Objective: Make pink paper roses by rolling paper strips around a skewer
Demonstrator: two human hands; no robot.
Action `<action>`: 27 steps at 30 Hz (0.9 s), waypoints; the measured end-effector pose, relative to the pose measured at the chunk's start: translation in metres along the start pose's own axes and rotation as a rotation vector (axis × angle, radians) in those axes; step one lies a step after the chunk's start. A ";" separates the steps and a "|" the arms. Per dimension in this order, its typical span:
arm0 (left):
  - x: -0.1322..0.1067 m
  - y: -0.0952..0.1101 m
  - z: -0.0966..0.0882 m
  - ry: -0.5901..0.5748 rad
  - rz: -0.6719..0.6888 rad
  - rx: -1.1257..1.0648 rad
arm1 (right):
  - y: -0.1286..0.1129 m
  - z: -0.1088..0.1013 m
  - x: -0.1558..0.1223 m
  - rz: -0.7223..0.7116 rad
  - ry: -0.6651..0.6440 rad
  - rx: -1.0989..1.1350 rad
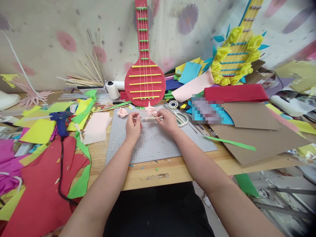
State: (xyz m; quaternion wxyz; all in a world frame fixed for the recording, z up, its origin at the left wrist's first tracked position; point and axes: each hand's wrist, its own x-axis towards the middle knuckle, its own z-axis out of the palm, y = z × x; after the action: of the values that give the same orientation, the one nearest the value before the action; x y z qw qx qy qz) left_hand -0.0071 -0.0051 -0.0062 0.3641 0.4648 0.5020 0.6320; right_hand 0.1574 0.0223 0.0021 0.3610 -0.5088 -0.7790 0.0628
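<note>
My right hand [168,121] pinches a thin pale wooden stick [151,118], held level above the grey cutting mat [158,148]. My left hand [133,125] is closed with thumb and fingertips together, just left of the stick's free end; what it holds, if anything, is too small to make out. Just behind the stick is a pale pink paper piece with pointed tips [149,109], partly hidden by my right hand. A finished-looking pink paper rose [122,112] lies on the mat beyond my left hand. Scissors with pale handles [182,119] rest right of my right hand.
A red paper lute [145,80] leans on the wall behind the mat. To the left are a blue glue gun [60,120] with a black cord, pink paper sheets [96,127] and red paper [46,184]. Brown cardboard [256,144] overlaps the right side of the table.
</note>
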 end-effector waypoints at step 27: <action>0.005 0.026 -0.004 -0.181 -1.067 -0.786 | -0.030 0.013 -0.009 -0.399 0.177 -0.260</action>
State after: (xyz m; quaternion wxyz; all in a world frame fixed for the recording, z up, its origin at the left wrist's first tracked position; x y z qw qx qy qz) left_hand -0.0125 -0.0076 0.0196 0.8097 0.0366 0.3628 0.4597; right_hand 0.1290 0.0046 0.0021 0.3647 -0.3907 -0.8308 -0.1553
